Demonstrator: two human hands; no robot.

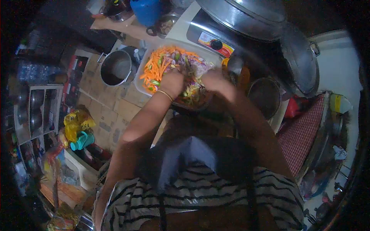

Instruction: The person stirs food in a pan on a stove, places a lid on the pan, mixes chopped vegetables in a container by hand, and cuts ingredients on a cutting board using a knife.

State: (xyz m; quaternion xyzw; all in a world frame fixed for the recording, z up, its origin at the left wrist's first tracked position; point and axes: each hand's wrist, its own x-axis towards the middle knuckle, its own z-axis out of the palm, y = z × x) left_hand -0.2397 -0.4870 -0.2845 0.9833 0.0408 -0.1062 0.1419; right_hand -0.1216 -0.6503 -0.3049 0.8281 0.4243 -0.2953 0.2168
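Two arms (144,119) angle inward, the left hand (172,81) and right hand (216,79) lowered, slightly apart, into shredded vegetables (158,64) in the pale tub (139,79) at the far middle. I can't tell whether either hand grasps anything or is loose.

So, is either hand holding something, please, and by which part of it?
It cannot be told: the left hand and right hand are among the cut vegetables in the container, but blur and shadow hide any hold.
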